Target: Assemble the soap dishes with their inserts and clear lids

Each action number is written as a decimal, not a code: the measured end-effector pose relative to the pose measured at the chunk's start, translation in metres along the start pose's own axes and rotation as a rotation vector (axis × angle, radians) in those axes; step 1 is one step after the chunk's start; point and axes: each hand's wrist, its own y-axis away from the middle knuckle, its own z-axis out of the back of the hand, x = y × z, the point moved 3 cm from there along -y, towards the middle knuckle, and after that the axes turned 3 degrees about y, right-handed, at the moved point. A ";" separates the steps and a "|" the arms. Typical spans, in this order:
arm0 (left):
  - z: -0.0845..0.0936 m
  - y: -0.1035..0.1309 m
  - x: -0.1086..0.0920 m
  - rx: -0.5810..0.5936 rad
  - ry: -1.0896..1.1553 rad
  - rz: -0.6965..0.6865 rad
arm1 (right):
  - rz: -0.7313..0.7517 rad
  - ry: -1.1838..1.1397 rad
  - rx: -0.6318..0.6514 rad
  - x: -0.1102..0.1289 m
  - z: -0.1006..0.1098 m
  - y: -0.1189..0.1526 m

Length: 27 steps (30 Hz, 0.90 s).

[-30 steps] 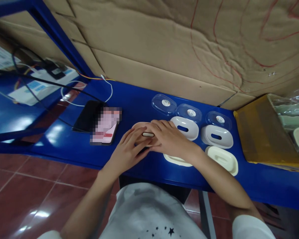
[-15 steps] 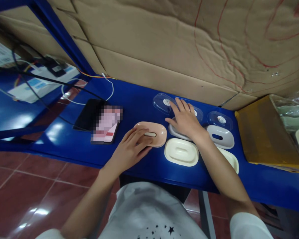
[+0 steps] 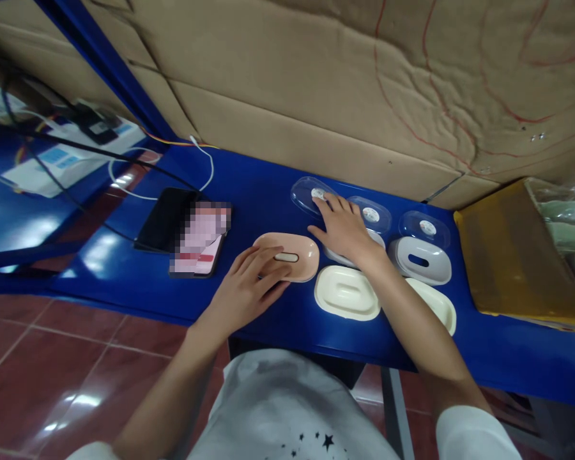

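Observation:
A peach oval dish with a pale slot in its middle lies on the blue table. My left hand grips its left end, with fingers over the inside and thumb along the near rim. Over a white oval dish, partly hidden, my right hand is spread open. Its fingertips reach the near edge of a clear oval lid with a round sticker; whether they touch it I cannot tell. A cream oval piece sits nearest my body, just right of the peach dish.
Two more clear lids, a middle one and a right one, lie along the back. A white slotted dish and another cream piece are at right, beside a taped carton. A phone and cables lie left.
My right hand has shifted slightly left, toward the leftmost clear lid, uncovering more of the middle lid. My left hand keeps its place on the peach dish. The view has shifted a little.

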 end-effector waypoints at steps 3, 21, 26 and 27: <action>0.000 0.000 0.000 0.010 0.002 0.004 | 0.033 0.000 -0.082 0.006 0.000 0.002; -0.001 0.000 0.002 0.021 0.035 0.031 | -0.052 -0.046 -0.112 0.008 -0.007 -0.001; -0.001 0.001 0.002 0.014 0.036 0.032 | -0.046 -0.110 -0.114 0.004 -0.002 -0.003; -0.001 0.001 0.002 0.005 0.033 0.036 | -0.042 -0.126 -0.115 0.004 0.002 -0.002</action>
